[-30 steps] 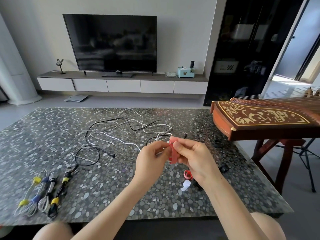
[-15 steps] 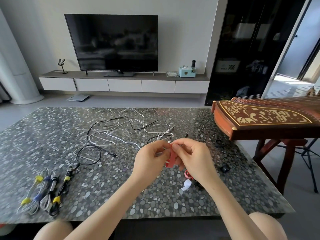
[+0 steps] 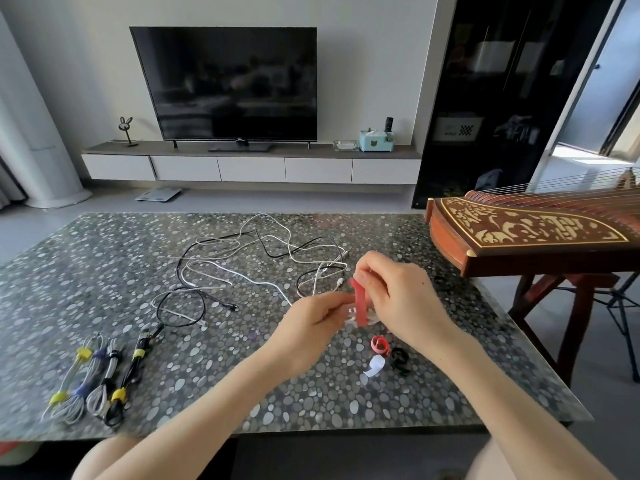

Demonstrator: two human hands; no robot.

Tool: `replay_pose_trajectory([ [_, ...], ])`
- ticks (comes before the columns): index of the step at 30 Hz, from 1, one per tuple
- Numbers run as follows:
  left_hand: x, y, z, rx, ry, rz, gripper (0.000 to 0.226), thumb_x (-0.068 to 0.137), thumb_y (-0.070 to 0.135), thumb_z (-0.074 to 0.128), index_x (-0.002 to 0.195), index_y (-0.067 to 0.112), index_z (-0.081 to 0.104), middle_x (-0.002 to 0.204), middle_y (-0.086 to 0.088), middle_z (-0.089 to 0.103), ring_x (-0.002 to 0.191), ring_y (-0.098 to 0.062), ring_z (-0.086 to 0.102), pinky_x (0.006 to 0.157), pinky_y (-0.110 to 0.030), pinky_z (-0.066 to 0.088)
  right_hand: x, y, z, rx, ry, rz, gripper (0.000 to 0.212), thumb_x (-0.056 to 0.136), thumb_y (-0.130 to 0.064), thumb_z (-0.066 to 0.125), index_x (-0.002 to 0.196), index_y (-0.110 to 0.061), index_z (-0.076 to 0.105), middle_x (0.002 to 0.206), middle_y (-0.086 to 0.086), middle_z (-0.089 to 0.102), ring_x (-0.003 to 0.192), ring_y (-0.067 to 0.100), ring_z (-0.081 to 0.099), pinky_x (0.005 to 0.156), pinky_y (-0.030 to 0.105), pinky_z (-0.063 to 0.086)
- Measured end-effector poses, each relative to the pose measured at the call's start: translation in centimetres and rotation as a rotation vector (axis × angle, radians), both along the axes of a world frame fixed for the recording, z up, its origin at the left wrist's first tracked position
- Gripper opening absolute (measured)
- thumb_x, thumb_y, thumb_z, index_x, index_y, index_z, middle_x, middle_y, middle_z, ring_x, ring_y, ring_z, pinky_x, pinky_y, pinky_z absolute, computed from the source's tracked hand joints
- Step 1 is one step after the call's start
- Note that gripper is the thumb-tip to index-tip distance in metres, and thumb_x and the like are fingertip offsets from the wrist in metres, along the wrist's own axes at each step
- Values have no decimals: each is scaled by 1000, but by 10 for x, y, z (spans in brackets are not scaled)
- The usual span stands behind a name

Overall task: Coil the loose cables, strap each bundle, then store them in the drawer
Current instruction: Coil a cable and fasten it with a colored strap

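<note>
Red strap [image 3: 360, 301] crosses small white cable coil [image 3: 356, 315], both held up just right of loose cable tangle [image 3: 256, 258], near side. Step looks to call for steady pinch on coil, strap drawn snug, tail pressed flat so loops cannot spring. Left hand [image 3: 311, 318] curled, pinching coil; right hand [image 3: 398, 292] closed on strap's upper end. Strapped bundles [image 3: 93, 379] lie well left of tangle, spare straps [image 3: 384, 353] right of it.

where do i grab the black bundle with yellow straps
Take the black bundle at its middle, between the two yellow straps, from above, pinching across its narrow width. It lies flat and long on the table, with a grey bundle close on its left.
</note>
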State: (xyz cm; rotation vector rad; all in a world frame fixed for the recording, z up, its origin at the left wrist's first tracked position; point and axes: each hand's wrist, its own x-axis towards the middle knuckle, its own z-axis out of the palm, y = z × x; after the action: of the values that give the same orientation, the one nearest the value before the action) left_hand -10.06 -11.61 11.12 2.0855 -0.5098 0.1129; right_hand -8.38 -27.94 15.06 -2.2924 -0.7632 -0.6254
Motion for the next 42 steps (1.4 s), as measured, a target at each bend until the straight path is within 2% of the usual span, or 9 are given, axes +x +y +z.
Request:
replay_pose_trajectory([
  [2, -1, -3, 1, 121, -65, 33, 25, 99, 15, 45, 105, 23, 67, 50, 17, 48, 42, -6, 32, 44, -16, 25, -1, -1, 7, -57, -95, -8, 15, 95, -15, 55, 82, -10, 61, 64, -2, 61, 53, 13, 54, 48, 29, 44],
  [6, 3, -12, 4, 260, -1, 91, 38, 100, 20, 43, 63, 25, 49, 53, 8, 49, 41, -6, 39, 48, -20, 33, -5, 2, 25, -139, -359, -35, 21, 93, -14, 54, 76, -6, 63, 71, 1, 59, 51, 12, 45, 40, 26, 36],
  [9, 6, -16, 6, 266, 22, 144, 41, 99, 21, 44, 59, 20, 45, 54, 5, 52, 43, -9, 41, 52, -28, 37, -10, -2, 29, -82, -389, 35, 24, 95, -15, 47, 79, -5, 62, 76, 0, 61, 49, 10, 46, 42, 22, 35],
  [15, 7, -14, 3, -139, 288, 60, 30, 100, 16, 44, 72, 12, 55, 48, 3, 57, 41, -11, 50, 45, -21, 40, -37, -14, -16, 376, 213, 171, 22, 98, -16, 41, 96, -3, 59, 92, -1, 69, 89, 8, 69, 76, 24, 56],
  [18, 5, -17, 1, -329, 341, 33, 28, 98, 24, 51, 75, 10, 60, 51, 3, 56, 43, -13, 46, 43, -20, 36, -49, -14, -37, 544, 342, 170, 22, 98, -17, 44, 91, -8, 63, 89, -1, 69, 88, 14, 68, 76, 26, 54],
  [21, 4, -18, -1, -220, 160, 116, 24, 97, 19, 50, 85, 9, 67, 47, 11, 43, 43, -8, 32, 44, -21, 26, -50, -16, -38, 666, 420, 89, 20, 88, -23, 52, 77, -11, 63, 76, 1, 67, 74, 18, 66, 62, 25, 52],
  [26, -1, -18, 0, -46, -61, 227, 23, 96, 17, 52, 80, 10, 66, 48, 7, 39, 42, -7, 29, 43, -20, 21, -33, -14, -27, 462, 432, -192, 31, 75, -33, 77, 66, -14, 54, 56, 6, 56, 53, 20, 53, 55, 41, 48],
  [34, -2, -19, 0, 47, -213, 307, 25, 94, 15, 56, 74, 4, 65, 43, 10, 34, 41, -10, 33, 40, -18, 23, -24, -11, -5, 598, 1022, 4, 24, 83, -11, 71, 86, 13, 66, 56, 4, 38, 43, 10, 24, 43, 22, 17],
  [42, -5, -25, -2, 269, -446, 264, 21, 76, -7, 61, 87, 6, 74, 56, -3, 65, 43, -19, 56, 44, -21, 39, -34, -9, -7, 734, 999, 76, 26, 85, -8, 63, 60, -10, 55, 45, -6, 36, 41, 8, 30, 52, 25, 31],
])
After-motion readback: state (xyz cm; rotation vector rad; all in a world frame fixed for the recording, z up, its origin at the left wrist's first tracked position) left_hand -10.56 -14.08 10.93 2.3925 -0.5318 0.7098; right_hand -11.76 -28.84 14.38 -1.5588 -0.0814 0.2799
